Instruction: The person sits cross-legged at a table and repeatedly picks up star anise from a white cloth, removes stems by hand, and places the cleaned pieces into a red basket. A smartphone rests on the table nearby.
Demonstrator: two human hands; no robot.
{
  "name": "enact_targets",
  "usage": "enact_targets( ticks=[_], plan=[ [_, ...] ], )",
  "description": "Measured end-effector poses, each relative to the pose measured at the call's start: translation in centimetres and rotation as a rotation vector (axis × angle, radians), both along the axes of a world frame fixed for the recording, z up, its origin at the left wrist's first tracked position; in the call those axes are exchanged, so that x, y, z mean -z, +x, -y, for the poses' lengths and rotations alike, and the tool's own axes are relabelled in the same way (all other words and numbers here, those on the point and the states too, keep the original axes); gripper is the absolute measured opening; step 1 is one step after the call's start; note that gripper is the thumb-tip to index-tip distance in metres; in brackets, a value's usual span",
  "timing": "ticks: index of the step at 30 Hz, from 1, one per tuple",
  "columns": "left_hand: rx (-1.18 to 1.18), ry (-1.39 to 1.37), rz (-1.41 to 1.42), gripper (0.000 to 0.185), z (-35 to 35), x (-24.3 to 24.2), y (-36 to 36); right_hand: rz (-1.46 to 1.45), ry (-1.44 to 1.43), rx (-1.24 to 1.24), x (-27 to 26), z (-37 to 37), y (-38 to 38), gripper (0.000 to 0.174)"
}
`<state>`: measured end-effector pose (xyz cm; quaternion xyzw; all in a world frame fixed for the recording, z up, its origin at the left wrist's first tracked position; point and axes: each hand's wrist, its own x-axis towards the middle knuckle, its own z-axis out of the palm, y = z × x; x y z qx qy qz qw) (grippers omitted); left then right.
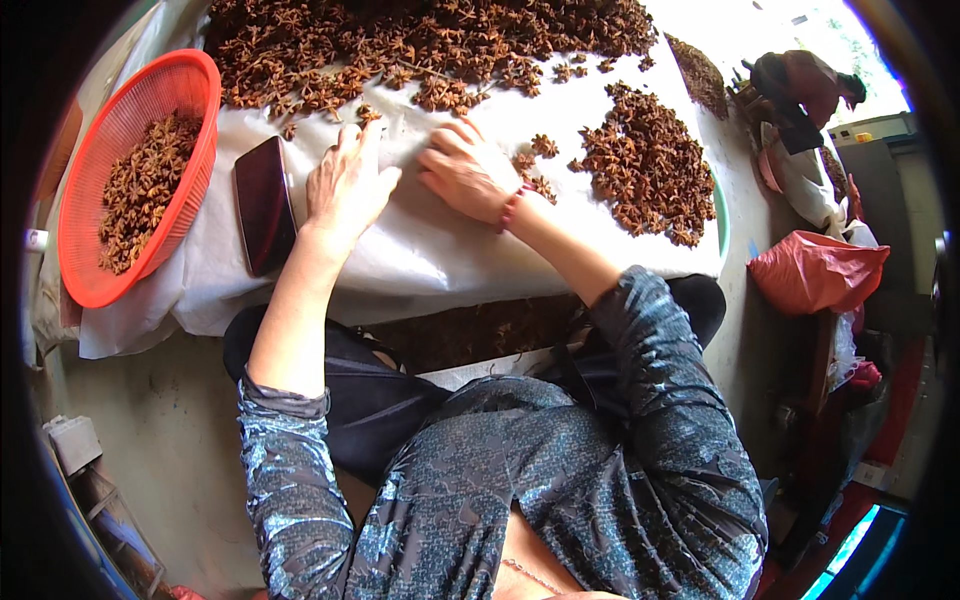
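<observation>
Dried star anise [420, 45] lies in a wide heap across the far part of a white plastic sheet [420, 259]. My left hand [345, 180] is at the heap's near edge, its fingertips by a single star anise [367, 115]; whether they touch it is hard to tell. My right hand [469, 169], with a red bead bracelet at the wrist, is over the sheet with curled fingers; what is under them is hidden. A few loose star anise [544, 145] lie beside that wrist, and a smaller pile [649, 165] lies farther right.
An orange-red plastic basket [210, 112] holding star anise stands at the left. A dark smartphone [264, 206] lies between it and my left forearm. A green rim [722, 217] shows at the sheet's right edge. A red sack [817, 271] and a person bending over [799, 86] are farther right.
</observation>
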<state>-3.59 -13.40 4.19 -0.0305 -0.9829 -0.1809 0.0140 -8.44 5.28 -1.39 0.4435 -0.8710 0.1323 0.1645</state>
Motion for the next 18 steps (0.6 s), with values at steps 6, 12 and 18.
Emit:
enact_targets(
  ticks=[6, 12, 18],
  plan=[
    [-0.017, -0.029, -0.052, 0.080, 0.2, 3.9, -2.5, -0.288, -0.052, 0.521, -1.8, -12.9, -0.8, 0.015],
    [0.122, -0.139, 0.069, 0.058, -2.1, 4.6, -3.6, -0.079, -0.239, 0.288, -2.7, -5.4, -7.5, 0.024],
    [0.107, -0.122, -0.107, 0.052, -0.6, 4.2, -2.0, 0.111, 0.072, 0.407, 0.6, -0.5, -10.2, 0.034]
  ],
)
